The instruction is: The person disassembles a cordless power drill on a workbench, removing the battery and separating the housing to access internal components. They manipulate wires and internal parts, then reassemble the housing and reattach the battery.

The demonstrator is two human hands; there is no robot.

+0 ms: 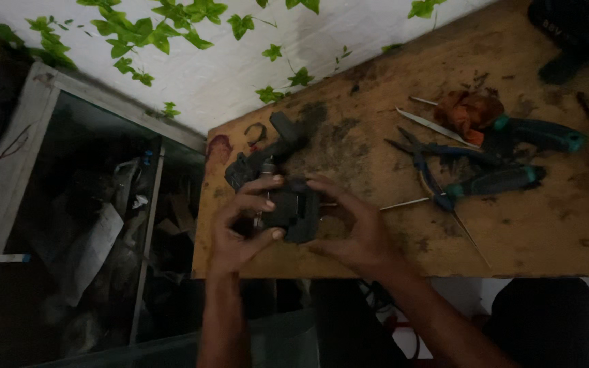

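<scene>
Keep left hand and right hand clamped firmly round the black boxy part, fingers curled tight, low above the stained wooden bench, clear of the pliers.

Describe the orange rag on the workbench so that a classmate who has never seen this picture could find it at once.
Start at the stained wooden workbench and look to its far right part. Among the teal-handled tools lies a crumpled orange rag. It is the only soft, orange thing there; its neighbours are hard metal tools.
</scene>
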